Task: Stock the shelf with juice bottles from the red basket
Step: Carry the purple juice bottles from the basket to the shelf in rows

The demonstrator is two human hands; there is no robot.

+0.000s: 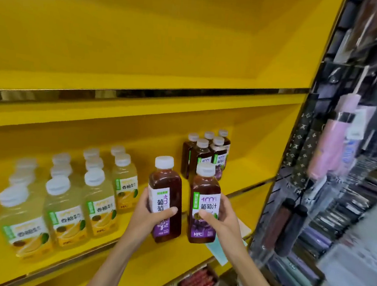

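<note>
Juice bottles are being stocked on a bright yellow shelf board (245,184), which fills most of the view. Pale yellow citrus-juice bottles with white caps (67,201) are ranked in rows well to the left of a tight cluster of dark purple grape-juice bottles (204,154), which is set at the back of the board with labels turned outward. Bare board is left in front of that cluster, and it is judged to be the spot meant for more grape juice, so that like is kept with like.

Two further dark grape-juice bottles are held upright in front of the cluster, side by side but apart. The left-held bottle (169,186) is just to the cluster's left, and the right-held bottle (205,195) is directly before it. They are kept upright so that they can be set straight down. Whether their bases already touch the board cannot be told from this steep angle.

The left hand (149,213) is wrapped round the label of its bottle, thumb laid across the front. The right hand (220,218) is clamped likewise on the other. The low grips leave caps and shoulders free.
</note>
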